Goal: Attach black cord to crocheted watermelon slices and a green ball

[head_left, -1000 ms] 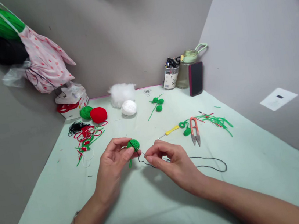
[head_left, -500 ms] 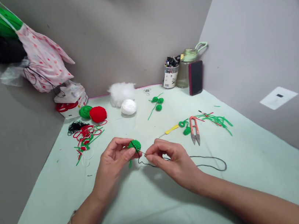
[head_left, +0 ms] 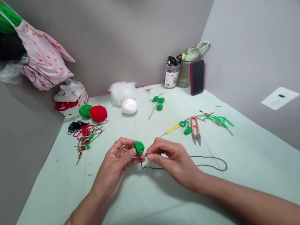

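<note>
My left hand point(head_left: 117, 164) pinches a small green crocheted piece point(head_left: 139, 147) between thumb and fingers. Black yarn point(head_left: 209, 155) crosses the face of that piece, hangs below it and runs in a long loop to the right on the table. With thumb and forefinger, my right hand point(head_left: 172, 157) grips a thin metal needle point(head_left: 142, 152) whose tip meets the green piece. Whether the tip has gone into the stitches I cannot tell. A yellow-handled crochet hook point(head_left: 172, 129) lies just beyond my right hand, beside orange thread snips point(head_left: 195, 130).
Red point(head_left: 98, 113) and white yarn balls point(head_left: 129, 106), stuffing point(head_left: 122, 93) and tangled scraps point(head_left: 85, 140) lie toward the back left. Small green crocheted balls point(head_left: 159, 107) sit at the back. A pen cup point(head_left: 171, 76), bottle point(head_left: 184, 76) and phone point(head_left: 197, 78) stand at the back right.
The green piece and my left fingers have shifted slightly right and turned a little. The needle now lies closer against the piece. My right hand has barely moved.
</note>
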`<state>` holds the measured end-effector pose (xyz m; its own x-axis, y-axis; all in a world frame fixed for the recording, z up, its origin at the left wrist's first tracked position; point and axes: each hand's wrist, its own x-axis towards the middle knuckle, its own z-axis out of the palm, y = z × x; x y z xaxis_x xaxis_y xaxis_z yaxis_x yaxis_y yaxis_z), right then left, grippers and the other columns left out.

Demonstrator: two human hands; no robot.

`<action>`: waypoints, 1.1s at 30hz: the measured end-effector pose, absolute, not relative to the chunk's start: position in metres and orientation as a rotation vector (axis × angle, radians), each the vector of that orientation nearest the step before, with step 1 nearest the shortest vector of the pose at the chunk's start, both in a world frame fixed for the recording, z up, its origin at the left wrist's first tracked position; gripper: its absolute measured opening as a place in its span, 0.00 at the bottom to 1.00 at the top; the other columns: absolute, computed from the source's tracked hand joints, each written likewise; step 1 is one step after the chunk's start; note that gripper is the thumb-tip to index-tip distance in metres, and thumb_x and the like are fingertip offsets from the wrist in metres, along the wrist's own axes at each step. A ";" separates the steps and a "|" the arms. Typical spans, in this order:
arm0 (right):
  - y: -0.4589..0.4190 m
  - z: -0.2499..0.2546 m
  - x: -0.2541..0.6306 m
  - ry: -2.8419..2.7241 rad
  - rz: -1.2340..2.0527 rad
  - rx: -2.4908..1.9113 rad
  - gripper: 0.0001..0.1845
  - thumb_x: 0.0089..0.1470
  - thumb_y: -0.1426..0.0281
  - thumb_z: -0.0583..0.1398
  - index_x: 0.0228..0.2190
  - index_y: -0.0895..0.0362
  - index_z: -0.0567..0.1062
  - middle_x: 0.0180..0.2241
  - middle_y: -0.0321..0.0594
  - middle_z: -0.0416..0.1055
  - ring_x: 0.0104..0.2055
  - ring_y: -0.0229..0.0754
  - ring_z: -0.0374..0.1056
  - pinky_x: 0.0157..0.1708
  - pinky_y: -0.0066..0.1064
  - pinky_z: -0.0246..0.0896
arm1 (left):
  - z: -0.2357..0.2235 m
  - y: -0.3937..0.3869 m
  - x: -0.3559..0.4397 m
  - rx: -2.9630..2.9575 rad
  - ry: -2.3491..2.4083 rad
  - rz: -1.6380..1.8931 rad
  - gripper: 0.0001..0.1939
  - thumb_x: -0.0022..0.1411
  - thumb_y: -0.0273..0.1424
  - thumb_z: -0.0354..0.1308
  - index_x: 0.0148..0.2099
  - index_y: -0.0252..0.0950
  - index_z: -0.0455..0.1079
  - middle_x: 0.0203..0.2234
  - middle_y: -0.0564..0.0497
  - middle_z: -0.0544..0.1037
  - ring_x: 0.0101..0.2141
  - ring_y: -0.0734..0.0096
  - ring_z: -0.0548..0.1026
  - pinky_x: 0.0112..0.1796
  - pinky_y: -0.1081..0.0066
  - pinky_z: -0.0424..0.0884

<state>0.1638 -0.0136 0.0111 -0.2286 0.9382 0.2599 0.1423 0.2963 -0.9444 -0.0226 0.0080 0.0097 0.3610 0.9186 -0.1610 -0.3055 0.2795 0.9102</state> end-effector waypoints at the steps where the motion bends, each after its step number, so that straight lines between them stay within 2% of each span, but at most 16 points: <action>1: -0.014 0.011 0.164 -1.599 1.056 -1.007 0.06 0.57 0.73 0.61 0.28 0.57 0.76 0.26 0.34 0.69 0.29 0.33 0.63 0.30 0.26 0.57 | 0.010 0.008 -0.022 0.935 0.826 0.962 0.10 0.57 0.34 0.66 0.38 0.37 0.71 0.29 0.54 0.77 0.30 0.75 0.76 0.33 0.76 0.68; 7: -0.014 0.008 0.162 -1.544 1.065 -0.997 0.06 0.57 0.72 0.61 0.28 0.57 0.77 0.27 0.34 0.69 0.30 0.33 0.63 0.32 0.27 0.57 | 0.010 0.004 -0.020 0.991 0.877 1.001 0.11 0.55 0.34 0.68 0.37 0.37 0.70 0.30 0.54 0.77 0.29 0.74 0.76 0.32 0.75 0.66; 14: -0.010 0.008 0.162 -1.468 1.224 -1.057 0.06 0.56 0.68 0.63 0.28 0.57 0.76 0.29 0.36 0.71 0.31 0.35 0.64 0.33 0.29 0.59 | 0.006 0.002 -0.017 1.055 0.911 1.055 0.10 0.56 0.33 0.66 0.40 0.39 0.70 0.33 0.55 0.76 0.33 0.74 0.75 0.37 0.72 0.69; 17: -0.007 0.005 0.162 -1.425 1.351 -1.057 0.04 0.55 0.69 0.62 0.32 0.57 0.74 0.28 0.35 0.70 0.29 0.35 0.63 0.31 0.28 0.59 | 0.005 0.003 -0.018 1.124 0.967 1.094 0.13 0.55 0.33 0.67 0.43 0.41 0.71 0.37 0.54 0.75 0.38 0.72 0.74 0.40 0.72 0.69; 20: -0.006 0.001 0.160 -1.390 1.399 -1.011 0.08 0.55 0.69 0.62 0.39 0.56 0.72 0.27 0.33 0.69 0.29 0.34 0.63 0.31 0.28 0.60 | 0.005 0.003 -0.019 1.224 1.003 1.089 0.12 0.55 0.33 0.67 0.42 0.40 0.72 0.36 0.53 0.76 0.38 0.71 0.74 0.39 0.72 0.69; 24: -0.005 0.001 0.160 -1.376 1.329 -1.010 0.11 0.54 0.69 0.63 0.40 0.55 0.70 0.27 0.33 0.69 0.30 0.35 0.65 0.33 0.28 0.62 | 0.005 0.002 -0.017 1.224 0.997 1.060 0.11 0.54 0.33 0.67 0.39 0.38 0.71 0.33 0.53 0.76 0.34 0.72 0.74 0.37 0.72 0.69; 27: 0.000 0.007 0.166 -1.482 1.311 -1.070 0.09 0.56 0.68 0.61 0.40 0.55 0.71 0.28 0.34 0.70 0.29 0.36 0.67 0.31 0.29 0.63 | 0.006 0.003 -0.016 1.198 1.006 1.030 0.12 0.54 0.33 0.67 0.40 0.37 0.71 0.33 0.52 0.76 0.33 0.72 0.73 0.35 0.73 0.67; 31: 0.004 0.015 0.172 -1.760 0.894 -1.138 0.05 0.59 0.69 0.60 0.35 0.55 0.76 0.34 0.39 0.71 0.31 0.36 0.67 0.34 0.31 0.63 | 0.005 0.004 -0.016 1.214 1.024 1.017 0.12 0.55 0.33 0.66 0.41 0.37 0.72 0.28 0.53 0.73 0.31 0.73 0.69 0.33 0.73 0.64; 33: 0.002 0.017 0.170 -1.840 0.808 -1.084 0.05 0.59 0.70 0.60 0.33 0.55 0.76 0.33 0.40 0.70 0.32 0.37 0.66 0.34 0.31 0.62 | 0.004 0.005 -0.016 1.234 0.995 1.029 0.12 0.54 0.32 0.66 0.41 0.36 0.73 0.29 0.53 0.73 0.31 0.72 0.68 0.33 0.72 0.64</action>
<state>0.1703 0.0022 0.0166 -0.2812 0.9005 0.3318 0.3648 0.4201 -0.8309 -0.0163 0.0047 0.0043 0.2469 0.9685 -0.0327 -0.0653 0.0503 0.9966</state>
